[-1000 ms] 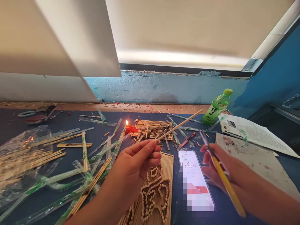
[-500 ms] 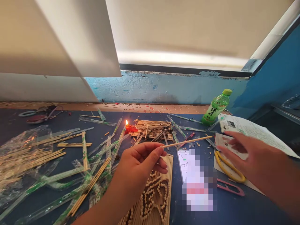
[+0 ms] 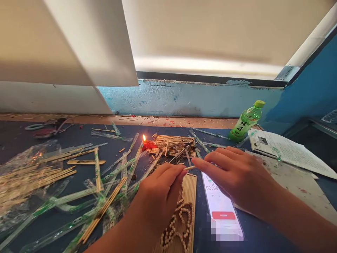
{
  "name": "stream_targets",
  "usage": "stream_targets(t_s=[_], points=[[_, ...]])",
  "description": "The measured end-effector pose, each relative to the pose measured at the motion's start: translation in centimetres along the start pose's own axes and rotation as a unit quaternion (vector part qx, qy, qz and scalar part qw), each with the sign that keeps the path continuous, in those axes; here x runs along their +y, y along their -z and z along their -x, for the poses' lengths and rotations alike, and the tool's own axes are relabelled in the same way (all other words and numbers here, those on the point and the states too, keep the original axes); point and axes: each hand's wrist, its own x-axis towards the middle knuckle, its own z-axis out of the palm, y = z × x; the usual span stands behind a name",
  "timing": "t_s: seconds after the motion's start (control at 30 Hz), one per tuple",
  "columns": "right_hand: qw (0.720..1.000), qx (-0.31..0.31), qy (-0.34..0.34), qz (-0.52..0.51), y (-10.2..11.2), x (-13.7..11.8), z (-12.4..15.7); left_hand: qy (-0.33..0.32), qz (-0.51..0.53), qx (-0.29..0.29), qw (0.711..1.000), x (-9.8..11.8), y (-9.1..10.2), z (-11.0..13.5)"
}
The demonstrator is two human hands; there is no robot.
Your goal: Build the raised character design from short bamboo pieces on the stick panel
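Our left hand (image 3: 162,186) pinches the stick (image 3: 189,168), which bridges the gap to our right hand (image 3: 234,172); earlier clear of it, that hand now meets the far end, its grip too hidden to tell.

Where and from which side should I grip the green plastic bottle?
Probably around the labelled middle of the green plastic bottle, from the near side, where the right hand is, once that hand leaves the pale wooden stick: the bottle stands on its base, its rounded body broader than its green cap.

The backlit blind (image 3: 210,35) glows; far-left plastic (image 3: 37,156) perhaps smears.
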Motion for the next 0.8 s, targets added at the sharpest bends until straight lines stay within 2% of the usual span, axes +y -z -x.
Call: stream_targets(t_s=[0.1, 0.17, 0.23, 0.3, 0.37, 0.43, 0.5, 0.57, 0.67, 0.8], points=[[0.999, 0.016, -0.026, -0.014, -0.8, -0.9, 0.1, 0.020, -0.021, 0.008, 1.000, -0.1, 0.5, 0.0], [0.998, 0.025, -0.053, -0.018, -1.5, -1.5, 0.4, 0.060, -0.023, 0.005, 0.998, 0.1, 0.9, -0.3], [0.995, 0.039, -0.086, -0.019, -1.9, -1.9, 0.7, 0.134, 0.001, 0.000, 0.991, 0.3, 1.3, -0.8], [0.990, 0.057, -0.120, -0.039, -1.8, -1.8, 0.8, 0.243, 0.099, -0.015, 0.965, 0.3, 1.6, -1.4], [0.985, 0.058, -0.129, -0.097, -1.5, -1.4, 0.7, 0.344, 0.269, -0.056, 0.898, 0.2, 1.7, -1.9], [0.981, 0.042, -0.108, -0.156, -1.0, -1.0, 0.6, 0.406, 0.416, -0.116, 0.806, 0.0, 1.7, -2.2], [0.980, 0.017, -0.075, -0.182, -0.8, -0.7, 0.4, 0.441, 0.489, -0.177, 0.731, 0.0, 1.5, -2.3], [0.981, 0.002, -0.057, -0.188, -0.7, -0.4, 0.4, 0.459, 0.518, -0.213, 0.690, 0.1, 1.3, -2.1], [0.979, -0.001, -0.046, -0.200, -1.0, -0.3, 0.6, 0.454, 0.536, -0.224, 0.676, 0.4, 1.0, -1.9], [0.977, 0.004, -0.048, -0.209, -1.3, -0.4, 0.6, 0.432, 0.526, -0.242, 0.692, 0.7, 0.7, -1.7]])
